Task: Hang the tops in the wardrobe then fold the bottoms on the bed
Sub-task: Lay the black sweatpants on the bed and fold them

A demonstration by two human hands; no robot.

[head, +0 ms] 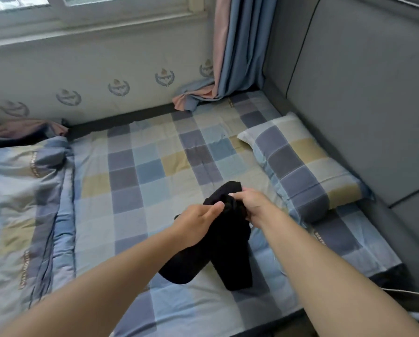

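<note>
Head view, nearest first: two bare forearms reach forward over the near edge of the bed (pixel 135 166), and between them hangs a black garment (pixel 228 244), which I judge to be a pair of bottoms since two leg-like tubes splay toward the viewer, their ends resting on the checked sheet. The left hand (pixel 196 224) pinches the garment's upper bunch with thumb and curled fingers from the left side; the right hand (pixel 252 205) grips the same bunch from the right, fingers wrapped over the cloth. Both hands are closed on it, almost touching each other, so neither is clearly the nearer one to the work. The garment's long axis runs roughly from the hands back toward the person, with the gathered end, likely the waistband, lifted and farthest away. That is the relation the next move depends on: the hands would need to part sideways along the waistband to spread it flat before any fold, and there is bare sheet directly beyond and to the left for that. Just right of the hands lies a checked pillow (pixel 301 164) against the grey padded headboard (pixel 361 93). To the left is a rumpled quilt (pixel 21 190). Farthest off, a blue and pink curtain (pixel 232 45) falls onto the mattress corner below the window (pixel 82 10).
</note>
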